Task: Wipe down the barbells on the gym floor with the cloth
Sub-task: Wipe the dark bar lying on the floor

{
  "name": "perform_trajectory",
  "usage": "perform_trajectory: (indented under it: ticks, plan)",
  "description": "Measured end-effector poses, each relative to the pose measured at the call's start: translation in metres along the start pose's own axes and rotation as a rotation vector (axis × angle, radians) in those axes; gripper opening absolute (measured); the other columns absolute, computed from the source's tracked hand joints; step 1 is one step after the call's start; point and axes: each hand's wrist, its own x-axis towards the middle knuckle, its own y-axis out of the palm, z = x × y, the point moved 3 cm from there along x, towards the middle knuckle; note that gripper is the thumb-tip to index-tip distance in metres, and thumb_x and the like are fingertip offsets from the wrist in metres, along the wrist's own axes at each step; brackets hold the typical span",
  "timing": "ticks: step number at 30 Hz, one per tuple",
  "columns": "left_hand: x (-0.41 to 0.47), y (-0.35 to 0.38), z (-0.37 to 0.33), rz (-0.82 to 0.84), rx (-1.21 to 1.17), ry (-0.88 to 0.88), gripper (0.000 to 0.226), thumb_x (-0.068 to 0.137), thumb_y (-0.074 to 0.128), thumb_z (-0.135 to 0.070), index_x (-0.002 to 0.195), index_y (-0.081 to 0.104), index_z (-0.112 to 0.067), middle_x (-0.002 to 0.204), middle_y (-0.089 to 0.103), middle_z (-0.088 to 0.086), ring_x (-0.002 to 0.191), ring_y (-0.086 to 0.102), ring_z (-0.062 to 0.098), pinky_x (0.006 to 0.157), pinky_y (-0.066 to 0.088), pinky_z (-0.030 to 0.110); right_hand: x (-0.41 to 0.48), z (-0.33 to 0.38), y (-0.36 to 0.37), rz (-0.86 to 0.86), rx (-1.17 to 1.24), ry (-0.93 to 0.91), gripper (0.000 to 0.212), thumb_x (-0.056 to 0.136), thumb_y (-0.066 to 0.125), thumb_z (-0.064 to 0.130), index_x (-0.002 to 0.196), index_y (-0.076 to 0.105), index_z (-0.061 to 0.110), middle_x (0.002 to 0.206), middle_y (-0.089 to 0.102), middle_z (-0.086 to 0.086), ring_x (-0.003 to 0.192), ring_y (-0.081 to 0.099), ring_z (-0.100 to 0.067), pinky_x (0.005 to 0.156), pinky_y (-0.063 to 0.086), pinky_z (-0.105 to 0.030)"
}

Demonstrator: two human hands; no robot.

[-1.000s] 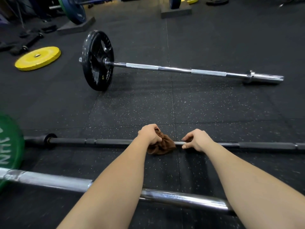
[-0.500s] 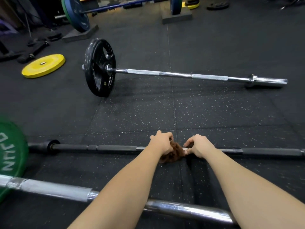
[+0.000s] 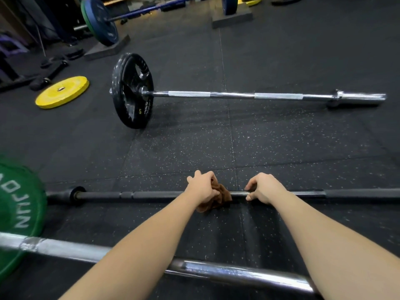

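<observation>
Gripping the bunched brown cloth (image 3: 218, 198) against the black bar (image 3: 151, 194), the left hand (image 3: 203, 187) had its fingers curled over the top of the shaft, with the cloth spilling out below and to the right of the knuckles. The right hand (image 3: 263, 187) sat just beside it on the same bar, fingers curled over the shaft and thumb tucked beneath, apparently steadying it. A short bare metal stretch showed between the two hands. The bar lay on the rubber floor (image 3: 281, 144) and ran well out to the left of the left hand, towards a green plate (image 3: 19, 213).

The step looked like a wipe along the middle of this bar. To do it well, the cloth probably needed to wrap right round the shaft rather than ride only on top, with a firm squeeze and long strokes. The right hand could roll the bar a little so the underside also met the cloth. Ridged grip sections likely wanted a second pass.

A chrome bar (image 3: 238, 273) lay nearer the person, under both forearms, and another barbell (image 3: 233, 95) lay well beyond the hands. Whether either had been wiped could not be told.
</observation>
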Motion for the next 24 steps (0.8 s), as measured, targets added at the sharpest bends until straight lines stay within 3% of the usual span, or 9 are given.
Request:
perform_trajectory:
  ticks: [6, 12, 16, 21, 24]
  plan:
    - [-0.001, -0.002, 0.007, -0.002, -0.049, 0.053, 0.038, 0.086, 0.074, -0.055, 0.112, 0.061, -0.031, 0.124, 0.044, 0.005, 0.125, 0.036, 0.033, 0.102, 0.045, 0.048, 0.001, 0.001, -0.001, 0.012, -0.015, 0.005, 0.029, 0.076, 0.09, 0.033, 0.099, 0.075, 0.038, 0.107, 0.071, 0.006, 0.103, 0.065, -0.018, 0.095, 0.054, -0.034]
    - [0.003, -0.019, 0.033, -0.047, 0.002, -0.136, 0.019, 0.094, 0.067, -0.035, 0.108, 0.056, -0.029, 0.133, 0.042, 0.009, 0.127, 0.037, 0.038, 0.093, 0.045, 0.046, 0.002, -0.002, 0.002, 0.004, 0.009, -0.012, 0.025, 0.077, 0.089, 0.031, 0.097, 0.074, 0.037, 0.105, 0.072, 0.007, 0.1, 0.065, -0.016, 0.092, 0.053, -0.032]
    - [0.006, -0.029, 0.06, -0.065, 0.032, -0.23, 0.03, 0.096, 0.064, -0.035, 0.123, 0.056, -0.026, 0.138, 0.04, 0.012, 0.129, 0.036, 0.042, 0.099, 0.044, 0.047, 0.004, -0.002, 0.002, 0.013, -0.003, -0.01, 0.024, 0.077, 0.089, 0.031, 0.092, 0.072, 0.039, 0.104, 0.072, 0.007, 0.1, 0.065, -0.016, 0.094, 0.053, -0.032]
    - [-0.001, -0.014, 0.024, -0.019, 0.067, -0.062, 0.051, 0.097, 0.059, -0.037, 0.145, 0.041, -0.034, 0.144, 0.033, 0.013, 0.133, 0.031, 0.043, 0.104, 0.043, 0.052, 0.002, 0.001, -0.002, 0.032, -0.042, -0.021, 0.024, 0.08, 0.087, 0.032, 0.099, 0.074, 0.037, 0.107, 0.072, 0.008, 0.101, 0.065, -0.015, 0.09, 0.053, -0.032]
    - [-0.009, 0.01, -0.017, 0.033, 0.134, 0.126, 0.05, 0.096, 0.061, -0.046, 0.142, 0.044, -0.038, 0.142, 0.029, 0.011, 0.133, 0.027, 0.043, 0.105, 0.044, 0.053, -0.001, 0.005, -0.004, 0.021, -0.072, -0.025, 0.03, 0.08, 0.087, 0.03, 0.109, 0.076, 0.033, 0.11, 0.072, 0.005, 0.103, 0.065, -0.017, 0.091, 0.054, -0.033]
